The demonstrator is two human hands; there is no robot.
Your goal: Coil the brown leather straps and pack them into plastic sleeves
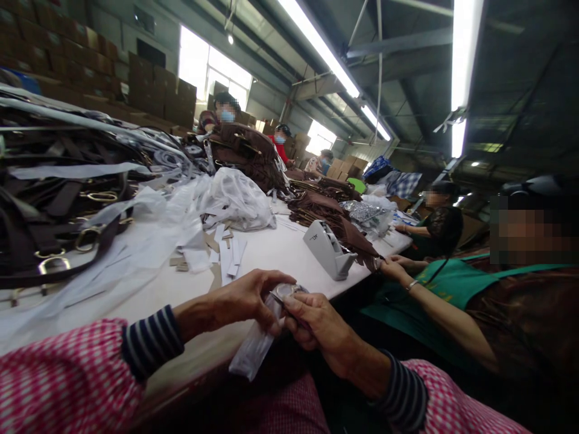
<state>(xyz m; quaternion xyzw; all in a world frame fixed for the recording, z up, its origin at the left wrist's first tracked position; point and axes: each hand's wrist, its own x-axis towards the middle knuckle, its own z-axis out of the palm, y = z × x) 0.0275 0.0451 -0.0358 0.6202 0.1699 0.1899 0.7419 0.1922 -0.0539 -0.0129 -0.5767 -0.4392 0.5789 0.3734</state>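
Note:
Close to the table's near edge, both hands meet on a translucent plastic sleeve [254, 354] whose lower end hangs down. A small rounded bundle [286, 290] shows at the sleeve's top; what it is made of is hard to make out. My left hand [246, 298] curves around the sleeve from the left, thumb in front and fingers behind. My right hand [319, 322] pinches the bundle and the sleeve's upper end from the right.
A grey tape dispenser [328, 250] stands ahead on the white table [262, 256]. Dark straps with gold buckles [54, 262] and loose plastic bags [239, 199] lie at left. Brown bags [323, 217] are piled beyond. A co-worker in a green apron [452, 283] sits close at right.

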